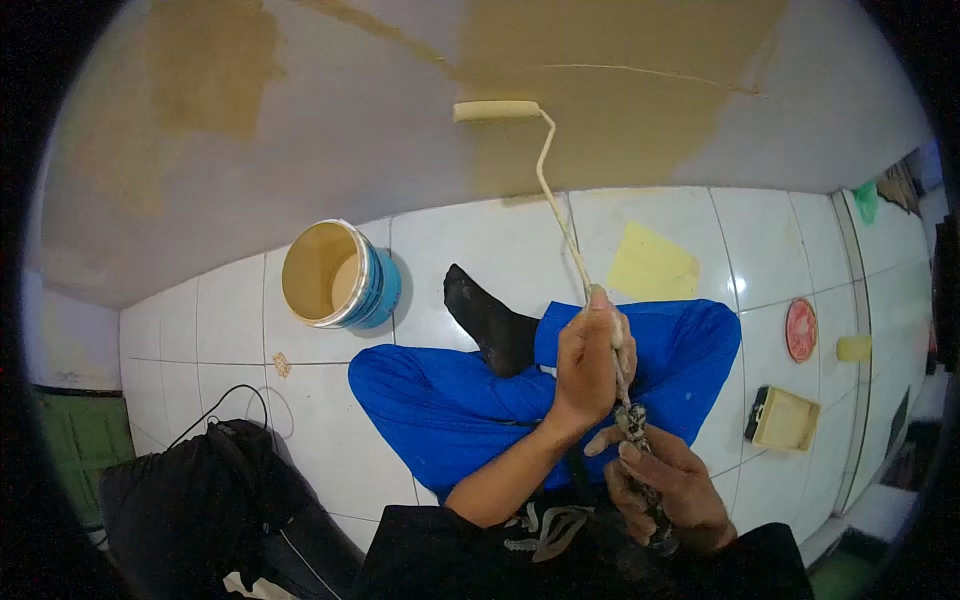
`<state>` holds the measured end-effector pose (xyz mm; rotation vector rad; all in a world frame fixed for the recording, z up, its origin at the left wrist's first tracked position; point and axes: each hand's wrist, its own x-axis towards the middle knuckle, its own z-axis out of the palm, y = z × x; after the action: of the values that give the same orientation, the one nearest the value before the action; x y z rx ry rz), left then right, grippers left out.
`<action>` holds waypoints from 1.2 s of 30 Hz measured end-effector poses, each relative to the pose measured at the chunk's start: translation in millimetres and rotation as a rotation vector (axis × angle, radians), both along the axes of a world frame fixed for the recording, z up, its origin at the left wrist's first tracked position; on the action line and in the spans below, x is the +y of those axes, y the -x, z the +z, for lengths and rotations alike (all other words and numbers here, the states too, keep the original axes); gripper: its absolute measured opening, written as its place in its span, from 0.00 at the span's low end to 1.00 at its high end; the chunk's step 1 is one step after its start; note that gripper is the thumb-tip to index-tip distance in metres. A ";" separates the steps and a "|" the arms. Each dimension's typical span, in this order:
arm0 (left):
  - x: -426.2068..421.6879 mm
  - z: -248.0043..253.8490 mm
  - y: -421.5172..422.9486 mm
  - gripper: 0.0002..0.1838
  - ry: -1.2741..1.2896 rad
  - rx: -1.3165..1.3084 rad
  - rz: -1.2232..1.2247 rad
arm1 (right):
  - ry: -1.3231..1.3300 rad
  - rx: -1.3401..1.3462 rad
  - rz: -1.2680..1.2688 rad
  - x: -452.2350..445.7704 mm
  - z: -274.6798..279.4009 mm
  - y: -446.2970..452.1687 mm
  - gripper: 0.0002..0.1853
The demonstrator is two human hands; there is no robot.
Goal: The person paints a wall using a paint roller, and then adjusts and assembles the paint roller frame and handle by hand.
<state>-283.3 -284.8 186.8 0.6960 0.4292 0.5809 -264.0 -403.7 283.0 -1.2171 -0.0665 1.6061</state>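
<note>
A paint roller (497,110) with a cream-coloured sleeve is held out against the wall, over the edge of a tan painted patch (600,130). Its thin bent rod runs down to my hands. My left hand (592,365) is closed around the rod, thumb pointing up along it. Lower down, my right hand (672,488) wraps the dark, paint-crusted handle (634,425), with part of that handle hidden by the fingers. To the left of the roller stands a blue bucket (374,290), its open mouth tilted toward me and its inside coated tan.
My crossed legs (450,400) in blue trousers are on white tiles. A yellow sheet (655,262) lies by the wall. At right are a red round lid (801,330), a small tray (785,420) and a yellow cylinder (854,348). A black bag-like bundle (200,500) with a cable sits left.
</note>
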 end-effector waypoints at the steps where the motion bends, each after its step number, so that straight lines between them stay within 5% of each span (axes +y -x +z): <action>1: -1.4 -2.0 -2.1 0.23 0.047 0.014 0.005 | 0.008 0.002 0.004 -0.4 -0.1 -1.3 0.16; 4: 2.7 -29.2 -4.4 0.22 0.125 0.057 -0.005 | 0.023 -0.169 0.041 2.9 -21.1 -6.0 0.17; 11: 45.4 -108.3 -11.7 0.23 0.113 0.334 -0.043 | -0.025 -0.119 0.023 41.0 -107.5 -15.6 0.17; 19: 26.8 -30.5 -1.4 0.22 0.174 0.131 -0.079 | -0.049 -0.052 -0.025 23.6 -42.0 0.7 0.15; 29: 59.9 -117.3 -6.3 0.23 0.182 0.257 -0.131 | -0.032 -0.100 0.005 60.5 -113.7 -10.0 0.12; 36: 42.8 -32.2 5.7 0.22 0.170 0.161 -0.132 | -0.050 -0.188 0.050 33.5 -32.9 7.6 0.12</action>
<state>-288.9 -242.0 154.7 0.6047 0.5713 0.3598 -271.6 -370.2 250.2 -1.3334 -0.2564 1.5202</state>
